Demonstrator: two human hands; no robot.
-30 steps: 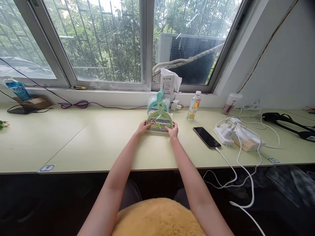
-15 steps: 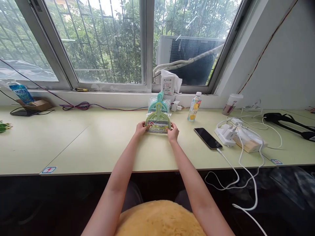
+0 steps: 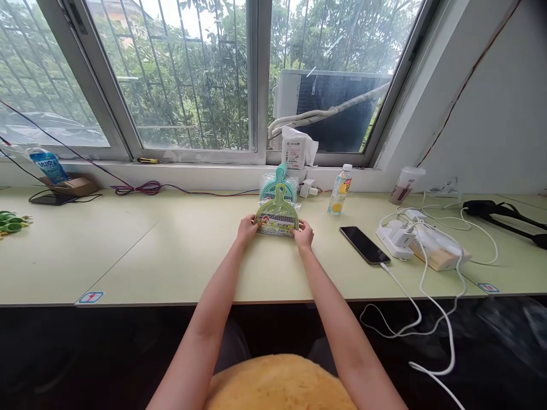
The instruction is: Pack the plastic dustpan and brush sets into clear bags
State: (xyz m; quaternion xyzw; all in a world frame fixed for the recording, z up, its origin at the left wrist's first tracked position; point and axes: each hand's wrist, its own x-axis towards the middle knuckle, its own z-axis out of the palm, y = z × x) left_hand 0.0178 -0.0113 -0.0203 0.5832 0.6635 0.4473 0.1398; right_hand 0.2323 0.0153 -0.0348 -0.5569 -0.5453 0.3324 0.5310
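Note:
A small yellow-green dustpan (image 3: 278, 209) in clear plastic wrap, with a printed label and a dark-bristled brush showing, lies handle-away in front of me on the table. My left hand (image 3: 247, 229) grips its lower left corner. At the lower right corner, my right hand (image 3: 303, 234) has its fingers closed on the same dustpan. Directly behind is a similar teal dustpan (image 3: 273, 183), also in clear wrap and partly covered by the front one. Whether the two touch, I cannot tell.
To the right stand a drink bottle (image 3: 340, 191) and a lidded cup (image 3: 405, 185). A black phone (image 3: 364, 245) lies near a power strip (image 3: 395, 239) with white cables. A tissue pack (image 3: 296, 149) rests on the sill. Far left are a blue bottle (image 3: 49, 166) and green leaves (image 3: 12, 223).
My view has shifted slightly, so everything sits a little lower and farther right in the picture. Both hands keep their grip on the yellow-green dustpan, with no clear movement across the table.

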